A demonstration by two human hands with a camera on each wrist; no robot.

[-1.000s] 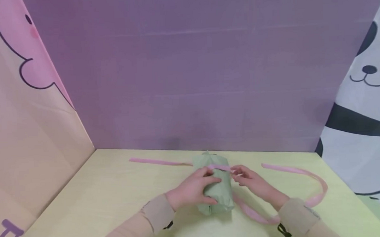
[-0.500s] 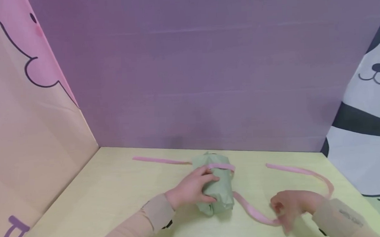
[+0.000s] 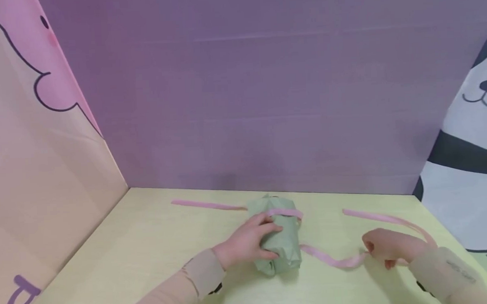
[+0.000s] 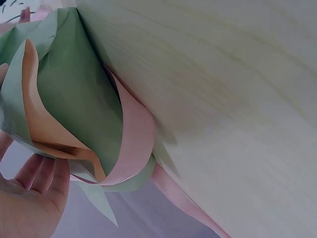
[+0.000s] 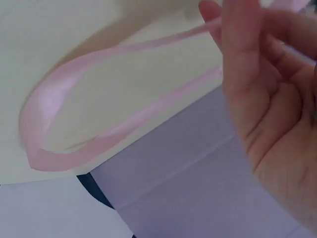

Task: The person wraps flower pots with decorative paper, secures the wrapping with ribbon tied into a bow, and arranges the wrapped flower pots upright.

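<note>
A parcel wrapped in green paper [image 3: 287,238] lies on the table in the middle of the head view. My left hand [image 3: 249,240] holds it from the left, fingers over the top and thumb on the near side. A pink ribbon [image 3: 284,212] crosses the parcel's far part. In the left wrist view the ribbon [image 4: 137,141] loops loosely round the paper, whose folded edge shows a peach inner side. To the right, my right hand [image 3: 394,245] pinches the ribbon's long tail. The right wrist view shows that ribbon [image 5: 47,106] curving beyond the fingers.
One ribbon end [image 3: 207,205] lies left of the parcel, another [image 3: 377,216] at the back right. A purple panel [image 3: 241,102] stands behind the pale table [image 3: 149,247]. Printed side panels flank it, a panda [image 3: 474,196] on the right.
My right hand has left the parcel's right side, moved right and taken hold of the ribbon tail, now lifting it slightly. My left hand stays on the parcel.
</note>
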